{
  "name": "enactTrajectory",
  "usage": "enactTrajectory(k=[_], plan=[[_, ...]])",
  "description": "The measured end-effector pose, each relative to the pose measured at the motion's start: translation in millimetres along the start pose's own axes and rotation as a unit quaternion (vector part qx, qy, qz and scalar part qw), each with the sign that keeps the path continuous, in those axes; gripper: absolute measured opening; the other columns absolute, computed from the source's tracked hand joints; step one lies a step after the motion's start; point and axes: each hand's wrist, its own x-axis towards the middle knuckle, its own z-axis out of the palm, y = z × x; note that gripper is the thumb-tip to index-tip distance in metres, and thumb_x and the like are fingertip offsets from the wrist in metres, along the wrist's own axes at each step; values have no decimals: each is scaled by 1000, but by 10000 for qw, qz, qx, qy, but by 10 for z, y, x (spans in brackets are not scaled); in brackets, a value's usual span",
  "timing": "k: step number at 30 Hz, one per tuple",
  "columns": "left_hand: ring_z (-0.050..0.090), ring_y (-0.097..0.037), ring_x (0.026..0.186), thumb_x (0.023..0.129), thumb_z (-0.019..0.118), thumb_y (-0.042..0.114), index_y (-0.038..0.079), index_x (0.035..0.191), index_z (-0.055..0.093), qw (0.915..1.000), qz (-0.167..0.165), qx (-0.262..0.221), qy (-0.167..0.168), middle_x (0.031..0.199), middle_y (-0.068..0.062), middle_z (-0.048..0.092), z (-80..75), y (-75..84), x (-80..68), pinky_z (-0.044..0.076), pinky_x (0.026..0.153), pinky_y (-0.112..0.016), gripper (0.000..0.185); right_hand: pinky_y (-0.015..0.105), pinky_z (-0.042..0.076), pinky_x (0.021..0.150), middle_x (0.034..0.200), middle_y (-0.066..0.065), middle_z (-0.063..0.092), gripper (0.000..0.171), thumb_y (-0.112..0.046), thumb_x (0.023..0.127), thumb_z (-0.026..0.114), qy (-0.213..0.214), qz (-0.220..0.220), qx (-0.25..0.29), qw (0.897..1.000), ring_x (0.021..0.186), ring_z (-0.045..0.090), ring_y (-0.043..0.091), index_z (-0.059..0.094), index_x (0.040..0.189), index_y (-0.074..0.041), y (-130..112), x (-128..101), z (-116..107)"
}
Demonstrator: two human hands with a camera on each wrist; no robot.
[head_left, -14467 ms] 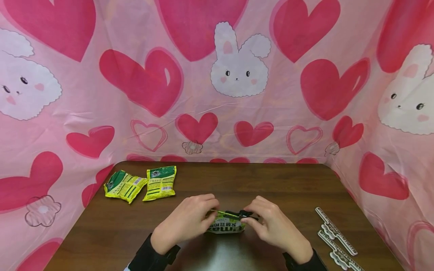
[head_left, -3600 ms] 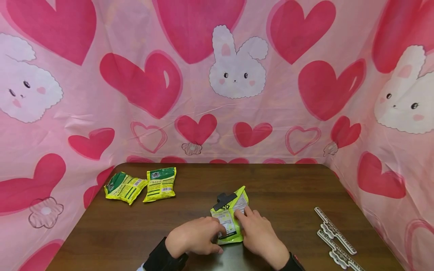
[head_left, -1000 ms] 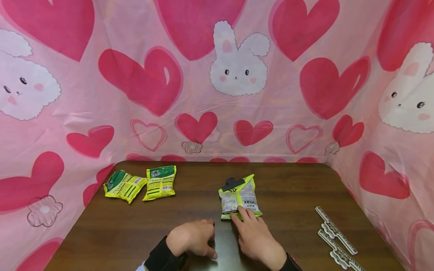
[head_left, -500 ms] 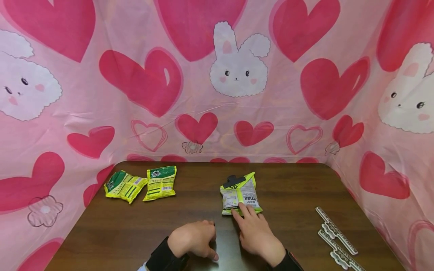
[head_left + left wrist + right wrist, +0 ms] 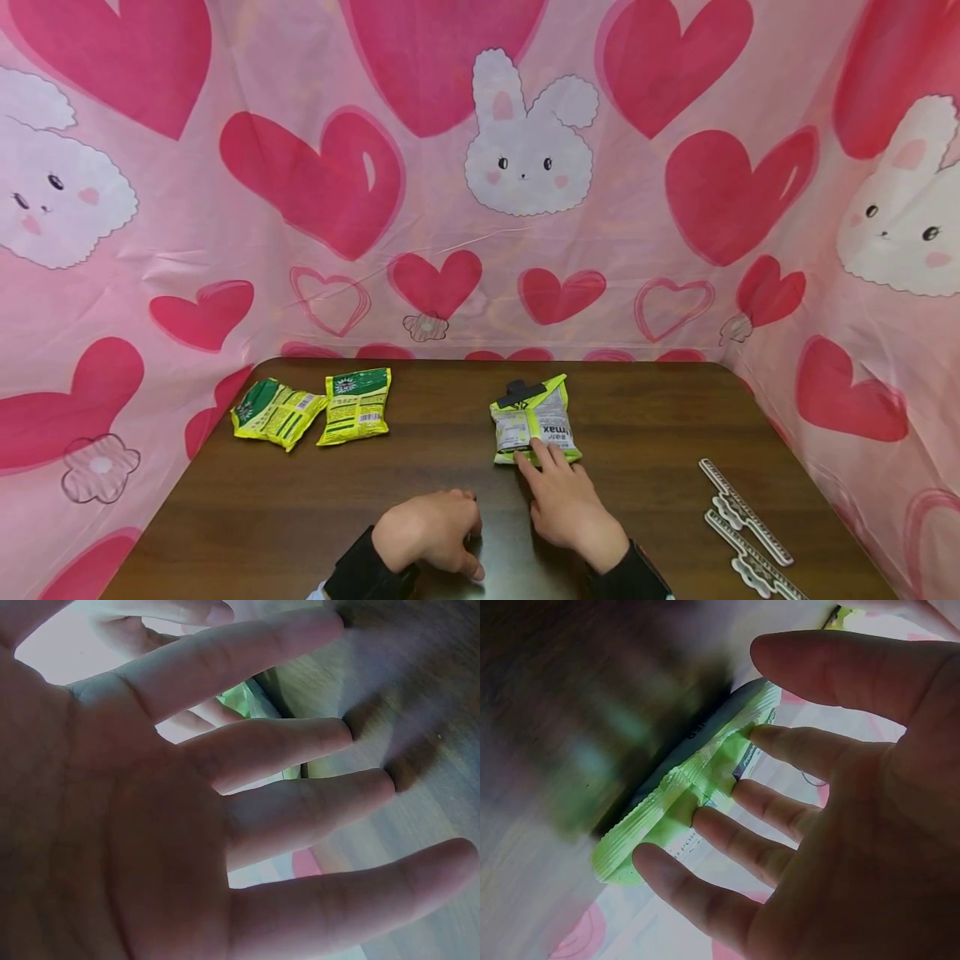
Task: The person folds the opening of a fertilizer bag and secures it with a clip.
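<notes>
Packet (image 5: 535, 427) — "max" legible — right hand (image 5: 564, 500) touching.

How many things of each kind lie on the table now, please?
Snack packets: 3: clipped packet under the right hand, two loose packets.
Black clip: 1.
White sealing sticks: 2.
Total: 6.
</notes>
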Motion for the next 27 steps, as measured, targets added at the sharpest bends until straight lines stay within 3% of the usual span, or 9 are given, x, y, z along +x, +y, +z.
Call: enactTrajectory(k=[19,27], plan=[[58,-11,91,92,84,35,17,103,78,10000,47,2,-13,100,5,59,15,-13,21,52,85,-35,21,70,33,108,165,18,31,70,-20,96,76,102,148,73,9998,149,31,42,46,158,-12,96,124,25],[58,-12,92,93,84,35,18,103,79,10000,57,-57,-34,101,5,59,10,-12,18,52,85,-36,20,74,29,108,164,19,33,67,-21,98,73,363,110,6,9993,148,31,43,46,158,-12,161,171,78]])
